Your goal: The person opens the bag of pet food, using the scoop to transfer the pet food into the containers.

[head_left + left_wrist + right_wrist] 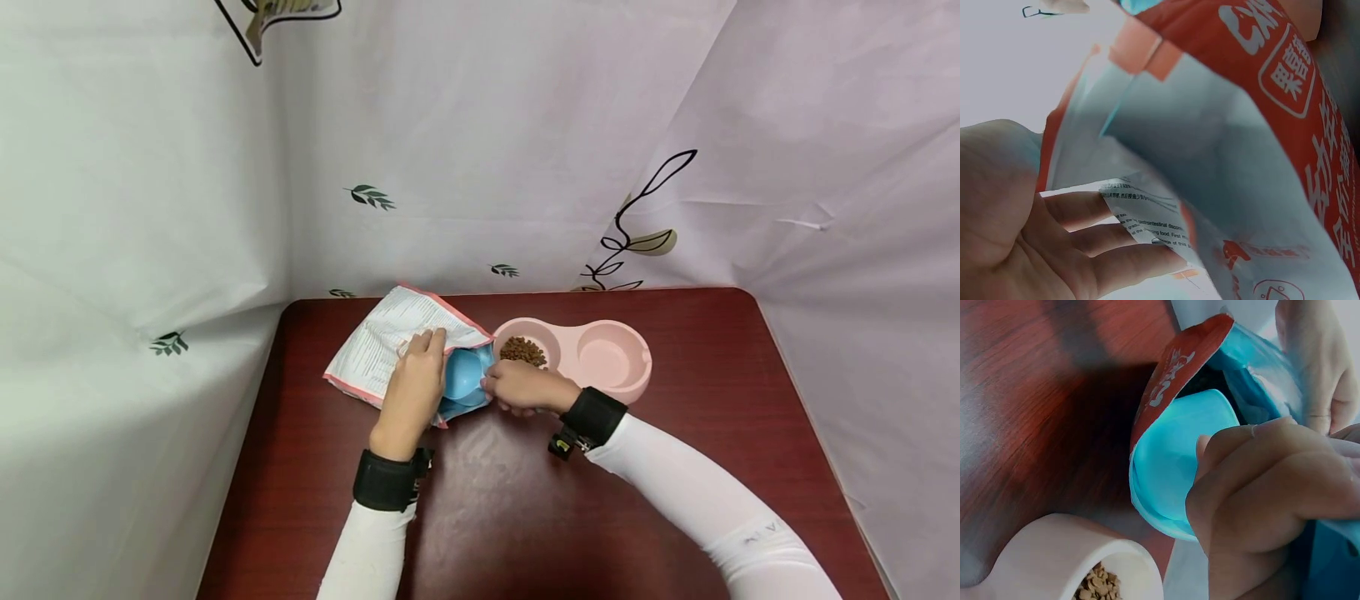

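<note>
"Where are the hands?"

"Apart. The left hand (416,375) pinches the edge of a white-and-red bag (386,333), far left on the table (600,517). The right hand (528,387) grips a blue scoop (462,372) in its mouth."

"And beside it?"

"Just right, a pink double bowl (567,337), brown kibble (522,351) in its left side."

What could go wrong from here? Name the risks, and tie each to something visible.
The blue scoop sits within the open mouth of the bag; its rim might snag the edge and tip. If the left grip on the bag slackens, the mouth could sag over the scoop. The right grip is close to the pink double bowl, so a knock could shift it and scatter the kibble in it.
</note>
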The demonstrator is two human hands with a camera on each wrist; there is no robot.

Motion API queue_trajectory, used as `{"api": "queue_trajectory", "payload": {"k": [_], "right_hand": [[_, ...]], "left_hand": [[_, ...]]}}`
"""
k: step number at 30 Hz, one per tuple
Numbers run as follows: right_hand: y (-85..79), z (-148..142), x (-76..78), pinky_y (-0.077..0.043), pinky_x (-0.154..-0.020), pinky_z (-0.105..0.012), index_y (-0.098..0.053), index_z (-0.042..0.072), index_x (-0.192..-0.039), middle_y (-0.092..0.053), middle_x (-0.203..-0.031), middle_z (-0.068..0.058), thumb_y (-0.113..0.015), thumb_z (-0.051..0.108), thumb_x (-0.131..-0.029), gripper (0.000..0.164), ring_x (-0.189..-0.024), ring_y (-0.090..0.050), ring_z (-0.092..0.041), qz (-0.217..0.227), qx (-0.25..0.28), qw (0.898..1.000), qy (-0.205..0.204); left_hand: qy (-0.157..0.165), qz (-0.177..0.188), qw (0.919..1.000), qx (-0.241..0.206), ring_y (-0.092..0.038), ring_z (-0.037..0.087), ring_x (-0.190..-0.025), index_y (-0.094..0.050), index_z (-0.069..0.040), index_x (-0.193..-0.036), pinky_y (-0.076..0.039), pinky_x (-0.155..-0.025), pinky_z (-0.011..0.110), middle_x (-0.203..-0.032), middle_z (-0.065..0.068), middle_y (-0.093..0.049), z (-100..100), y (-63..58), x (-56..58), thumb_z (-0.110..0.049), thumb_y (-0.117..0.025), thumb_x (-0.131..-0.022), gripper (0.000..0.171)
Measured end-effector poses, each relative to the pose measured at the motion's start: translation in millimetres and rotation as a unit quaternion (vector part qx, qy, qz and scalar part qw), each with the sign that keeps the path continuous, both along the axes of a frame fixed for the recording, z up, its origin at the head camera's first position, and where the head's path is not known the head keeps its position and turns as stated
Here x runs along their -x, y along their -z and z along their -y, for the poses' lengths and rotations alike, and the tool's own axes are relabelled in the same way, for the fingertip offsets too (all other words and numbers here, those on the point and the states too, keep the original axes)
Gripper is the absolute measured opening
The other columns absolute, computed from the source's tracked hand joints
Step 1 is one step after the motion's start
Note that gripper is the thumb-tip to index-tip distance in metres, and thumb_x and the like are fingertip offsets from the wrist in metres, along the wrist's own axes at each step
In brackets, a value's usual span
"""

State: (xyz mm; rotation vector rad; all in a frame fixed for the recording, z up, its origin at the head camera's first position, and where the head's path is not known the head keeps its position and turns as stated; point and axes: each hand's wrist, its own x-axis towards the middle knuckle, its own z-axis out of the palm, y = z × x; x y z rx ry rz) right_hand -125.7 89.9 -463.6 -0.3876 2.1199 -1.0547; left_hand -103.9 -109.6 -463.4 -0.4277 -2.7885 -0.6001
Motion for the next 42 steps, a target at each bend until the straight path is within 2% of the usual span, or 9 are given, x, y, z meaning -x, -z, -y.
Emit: {"api": "queue_trajectory", "payload": {"k": [5, 9, 19, 31, 36, 42], "right_hand": [[4.4, 9.6, 3.4, -0.036, -0.039, -0.025, -0.064, -0.006, -0.097, -0.052, -0.064, -0.002, -0.043, 0.021, -0.111, 0.037, -0.041, -0.041, -0.011, 0.025, 0.012, 0.999, 0.023], [8.6, 16.8, 5.2, -0.036, -0.039, -0.024, -0.064, -0.008, -0.100, -0.052, -0.064, -0.003, -0.042, 0.021, -0.111, 0.038, -0.041, -0.042, -0.011, 0.026, 0.024, 0.999, 0.032], [28.0, 34.6, 7.7, -0.034, -0.040, -0.025, -0.065, -0.004, -0.099, -0.050, -0.062, -0.002, -0.038, 0.020, -0.112, 0.039, -0.041, -0.038, -0.011, 0.043, 0.079, 0.994, 0.063], [38.9, 47.7, 5.8, -0.035, -0.038, -0.025, -0.064, 0.001, -0.090, -0.052, -0.060, -0.002, -0.040, 0.019, -0.110, 0.036, -0.040, -0.041, -0.011, 0.021, 0.089, 0.992, 0.084], [43.2, 50.7, 5.7, -0.036, -0.038, -0.025, -0.062, 0.001, -0.088, -0.053, -0.059, 0.000, -0.040, 0.019, -0.109, 0.036, -0.039, -0.041, -0.011, 0.007, 0.090, 0.992, 0.092], [47.1, 48.3, 5.5, -0.034, -0.038, -0.025, -0.059, 0.002, -0.087, -0.051, -0.060, 0.000, -0.039, 0.019, -0.110, 0.035, -0.040, -0.038, -0.010, 0.027, 0.109, 0.988, 0.104]], "left_hand": [[-0.003, -0.003, 1.0000, -0.002, -0.062, 0.050, -0.123, -0.061, 0.003, -0.134, -0.058, -0.088, 0.057, -0.129, 0.028, -0.065, -1.3, 1.2, -0.8, -0.008, -0.061, -0.104, 0.032], [-0.007, 0.001, 1.0000, -0.004, -0.062, 0.049, -0.124, -0.060, 0.003, -0.134, -0.058, -0.088, 0.057, -0.129, 0.028, -0.065, -4.3, 3.1, -0.9, -0.008, -0.061, -0.104, 0.032], [-0.016, -0.015, 0.9998, 0.004, -0.064, 0.051, -0.121, -0.061, 0.004, -0.133, -0.059, -0.083, 0.057, -0.131, 0.031, -0.065, -8.2, 3.9, -3.2, -0.009, -0.056, -0.107, 0.029], [-0.026, -0.028, 0.9990, 0.021, -0.066, 0.050, -0.117, -0.063, 0.005, -0.131, -0.061, -0.076, 0.052, -0.125, 0.029, -0.069, -7.0, 6.1, -5.5, -0.015, -0.055, -0.108, 0.031], [-0.016, -0.025, 0.9994, 0.019, -0.066, 0.049, -0.117, -0.062, 0.004, -0.131, -0.062, -0.075, 0.052, -0.123, 0.027, -0.069, -9.2, 7.3, -6.2, -0.013, -0.057, -0.107, 0.030], [-0.015, -0.023, 0.9995, 0.013, -0.066, 0.049, -0.117, -0.062, 0.004, -0.132, -0.062, -0.075, 0.052, -0.124, 0.026, -0.069, -10.9, 9.2, -5.2, -0.012, -0.056, -0.107, 0.030]]}}
